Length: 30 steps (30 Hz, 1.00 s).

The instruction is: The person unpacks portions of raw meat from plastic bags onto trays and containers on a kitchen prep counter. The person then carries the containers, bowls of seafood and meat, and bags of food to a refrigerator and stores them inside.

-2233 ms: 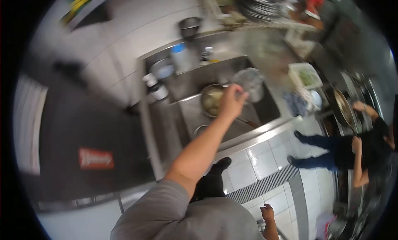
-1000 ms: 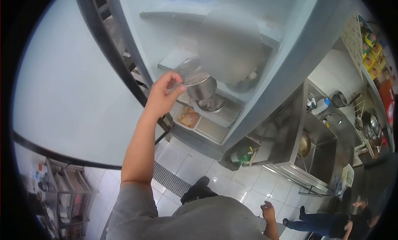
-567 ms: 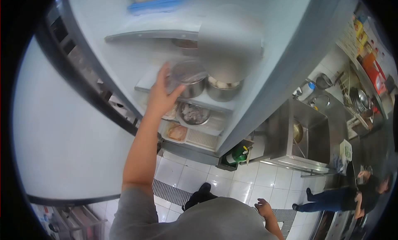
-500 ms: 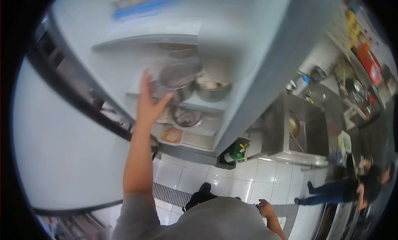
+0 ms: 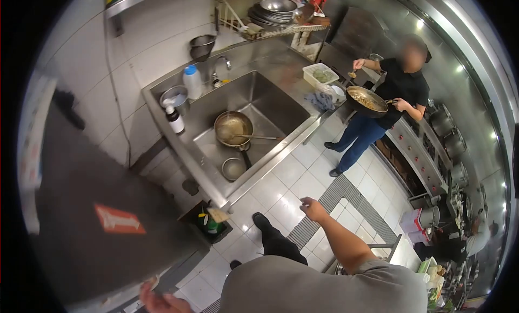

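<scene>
My left hand (image 5: 162,301) is low at the left, partly cut off by the frame and blurred, beside the edge of the dark refrigerator door (image 5: 135,259). Its fingers look apart and nothing shows in them. Over the tiled floor, in front of the sink, my right hand (image 5: 313,209) hangs with loosely bent fingers and touches nothing. In the steel sink (image 5: 275,99) lie a pan (image 5: 233,124) with a utensil across it and a small round bowl (image 5: 233,168).
A person (image 5: 403,80) stands beyond the sink, holding a pan of food (image 5: 367,101) and a utensil. A white-capped bottle (image 5: 174,118), blue-capped bottle (image 5: 192,81) and strainer (image 5: 203,47) stand behind the sink. A green bottle (image 5: 210,222) sits in a floor crate.
The view has swung from the refrigerator's inside to the sink. My left hand has left the shelves and the lidded pot and moved low to the left. The refrigerator door now appears closed or nearly so.
</scene>
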Each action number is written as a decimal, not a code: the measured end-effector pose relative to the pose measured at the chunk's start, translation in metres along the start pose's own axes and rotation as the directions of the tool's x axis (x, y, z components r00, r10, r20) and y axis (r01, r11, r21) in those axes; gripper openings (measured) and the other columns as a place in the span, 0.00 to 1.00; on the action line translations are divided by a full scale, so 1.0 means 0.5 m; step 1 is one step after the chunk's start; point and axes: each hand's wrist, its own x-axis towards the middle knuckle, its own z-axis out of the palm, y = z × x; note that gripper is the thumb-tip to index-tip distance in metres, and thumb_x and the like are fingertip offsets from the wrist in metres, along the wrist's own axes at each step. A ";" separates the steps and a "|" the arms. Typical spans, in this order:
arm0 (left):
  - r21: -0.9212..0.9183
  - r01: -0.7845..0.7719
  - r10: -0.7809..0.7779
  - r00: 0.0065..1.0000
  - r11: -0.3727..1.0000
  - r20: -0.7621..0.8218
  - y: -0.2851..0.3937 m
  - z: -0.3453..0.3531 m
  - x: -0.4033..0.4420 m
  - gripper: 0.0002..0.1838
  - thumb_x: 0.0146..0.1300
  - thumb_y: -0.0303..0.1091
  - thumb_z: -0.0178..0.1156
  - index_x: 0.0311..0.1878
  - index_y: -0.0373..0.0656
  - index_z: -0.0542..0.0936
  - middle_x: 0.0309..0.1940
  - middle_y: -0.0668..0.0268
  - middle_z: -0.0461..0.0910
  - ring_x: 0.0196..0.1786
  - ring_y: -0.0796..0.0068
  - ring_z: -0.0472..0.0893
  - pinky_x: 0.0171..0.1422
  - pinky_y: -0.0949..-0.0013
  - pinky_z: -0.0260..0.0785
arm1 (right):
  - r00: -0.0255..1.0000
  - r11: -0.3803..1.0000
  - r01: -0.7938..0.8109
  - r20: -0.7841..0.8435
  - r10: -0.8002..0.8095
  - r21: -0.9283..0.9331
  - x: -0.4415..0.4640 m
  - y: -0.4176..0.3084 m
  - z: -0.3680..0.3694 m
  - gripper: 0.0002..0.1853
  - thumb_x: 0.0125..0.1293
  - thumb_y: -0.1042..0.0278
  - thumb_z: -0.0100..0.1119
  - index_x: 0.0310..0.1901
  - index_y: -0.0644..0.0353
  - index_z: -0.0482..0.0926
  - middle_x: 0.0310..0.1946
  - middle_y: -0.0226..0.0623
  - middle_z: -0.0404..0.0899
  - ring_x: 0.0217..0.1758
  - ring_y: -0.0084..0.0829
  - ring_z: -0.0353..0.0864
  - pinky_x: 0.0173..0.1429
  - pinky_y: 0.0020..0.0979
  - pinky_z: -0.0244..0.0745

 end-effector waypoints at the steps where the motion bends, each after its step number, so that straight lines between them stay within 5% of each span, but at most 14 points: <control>1: -0.026 0.094 -0.090 0.986 0.995 0.140 0.041 0.061 -0.002 0.19 0.68 0.29 0.57 0.59 0.31 0.70 0.59 0.48 0.73 0.62 0.52 0.74 0.72 0.52 0.64 | 0.999 0.997 0.019 -0.035 -0.016 0.081 0.039 -0.016 -0.010 0.23 0.65 0.59 0.63 0.60 0.59 0.80 0.50 0.47 0.85 0.51 0.43 0.86 0.58 0.38 0.79; 3: -0.026 0.184 -0.169 0.942 0.983 0.290 0.066 0.153 0.003 0.19 0.64 0.28 0.59 0.57 0.33 0.71 0.58 0.49 0.73 0.61 0.51 0.75 0.72 0.52 0.64 | 0.998 0.984 0.037 -0.062 -0.026 0.172 0.109 -0.051 -0.021 0.21 0.66 0.60 0.63 0.59 0.57 0.80 0.49 0.45 0.86 0.50 0.44 0.86 0.56 0.38 0.80; 5: 0.036 0.287 -0.259 0.794 0.957 0.550 0.058 0.240 0.005 0.24 0.61 0.25 0.63 0.60 0.35 0.72 0.63 0.45 0.72 0.67 0.47 0.73 0.72 0.49 0.63 | 0.988 0.958 0.136 -0.103 -0.113 0.254 0.171 -0.091 -0.029 0.19 0.67 0.63 0.64 0.57 0.61 0.81 0.46 0.44 0.87 0.47 0.36 0.87 0.54 0.33 0.80; 11: 0.226 0.310 -0.383 0.743 0.924 0.548 0.045 0.543 0.077 0.23 0.57 0.26 0.64 0.56 0.35 0.75 0.66 0.45 0.69 0.68 0.45 0.71 0.73 0.50 0.62 | 0.955 0.864 0.291 -0.176 -0.238 0.411 0.348 -0.209 -0.101 0.16 0.68 0.66 0.63 0.55 0.61 0.82 0.43 0.43 0.87 0.45 0.34 0.87 0.52 0.32 0.80; 13: 0.299 0.340 -0.452 0.716 0.892 0.532 0.030 0.616 0.091 0.27 0.56 0.27 0.65 0.60 0.36 0.74 0.71 0.44 0.64 0.73 0.43 0.66 0.76 0.48 0.57 | 0.882 0.858 0.441 -0.304 -0.360 0.263 0.424 -0.246 -0.162 0.14 0.66 0.67 0.63 0.52 0.62 0.83 0.45 0.43 0.86 0.43 0.36 0.86 0.51 0.32 0.81; 15: 0.397 0.282 -0.468 0.713 0.873 0.522 0.002 0.670 0.081 0.28 0.56 0.28 0.66 0.62 0.37 0.73 0.72 0.45 0.63 0.74 0.42 0.64 0.77 0.47 0.54 | 0.866 0.905 0.415 -0.344 -0.363 0.090 0.533 -0.274 -0.264 0.19 0.60 0.68 0.63 0.53 0.60 0.80 0.49 0.50 0.82 0.55 0.51 0.80 0.61 0.44 0.76; 16: 0.488 0.224 -0.482 0.716 0.844 0.504 -0.008 0.689 0.078 0.30 0.55 0.30 0.67 0.63 0.37 0.72 0.73 0.45 0.62 0.75 0.42 0.62 0.78 0.45 0.52 | 0.719 0.859 0.509 -0.519 -0.462 -0.059 0.606 -0.269 -0.319 0.20 0.60 0.67 0.63 0.55 0.61 0.79 0.54 0.51 0.79 0.59 0.53 0.76 0.64 0.47 0.72; 17: 0.596 0.102 -0.486 0.694 0.797 0.531 -0.009 0.701 0.077 0.34 0.54 0.33 0.68 0.65 0.38 0.71 0.76 0.45 0.58 0.78 0.42 0.58 0.79 0.44 0.48 | 0.622 0.865 0.484 -0.645 -0.445 -0.130 0.675 -0.275 -0.384 0.23 0.56 0.71 0.67 0.56 0.61 0.78 0.50 0.50 0.79 0.55 0.52 0.77 0.60 0.48 0.73; 18: 0.603 0.101 -0.491 0.692 0.792 0.529 -0.006 0.711 0.082 0.34 0.54 0.33 0.68 0.65 0.38 0.71 0.76 0.45 0.58 0.78 0.42 0.58 0.79 0.44 0.48 | 0.651 0.952 0.276 -0.702 -0.289 -0.135 0.734 -0.274 -0.449 0.26 0.55 0.69 0.68 0.57 0.64 0.76 0.52 0.54 0.78 0.57 0.55 0.76 0.64 0.49 0.71; 21: 0.669 0.064 -0.506 0.708 0.741 0.493 -0.009 0.723 0.085 0.35 0.55 0.34 0.68 0.67 0.36 0.70 0.76 0.47 0.59 0.78 0.41 0.58 0.79 0.43 0.49 | 0.664 0.954 -0.051 -0.724 -0.189 -0.296 0.908 -0.194 -0.602 0.41 0.55 0.63 0.67 0.71 0.65 0.66 0.69 0.64 0.67 0.72 0.59 0.66 0.75 0.45 0.64; 24: 0.658 0.070 -0.509 0.696 0.750 0.506 -0.009 0.726 0.087 0.36 0.54 0.35 0.68 0.67 0.38 0.70 0.77 0.48 0.57 0.79 0.42 0.56 0.80 0.42 0.46 | 0.743 0.929 -0.306 -0.662 0.098 -0.206 0.994 -0.151 -0.643 0.34 0.57 0.61 0.63 0.65 0.66 0.71 0.63 0.58 0.73 0.68 0.55 0.71 0.73 0.47 0.66; 28: 0.695 0.058 -0.531 0.691 0.717 0.490 -0.018 0.726 0.082 0.35 0.55 0.35 0.68 0.67 0.39 0.70 0.77 0.48 0.58 0.79 0.42 0.57 0.80 0.42 0.46 | 0.739 0.884 -0.310 -0.673 -0.008 -0.351 1.033 -0.160 -0.665 0.32 0.58 0.59 0.63 0.63 0.64 0.72 0.58 0.54 0.76 0.66 0.53 0.73 0.70 0.48 0.68; 30: 0.701 0.052 -0.537 0.684 0.711 0.494 -0.014 0.727 0.084 0.35 0.55 0.36 0.67 0.67 0.40 0.70 0.76 0.48 0.59 0.79 0.42 0.57 0.80 0.41 0.47 | 0.868 0.805 -0.267 -0.494 -0.038 -0.530 1.016 -0.175 -0.696 0.33 0.58 0.59 0.63 0.65 0.60 0.69 0.57 0.51 0.77 0.66 0.51 0.73 0.68 0.49 0.68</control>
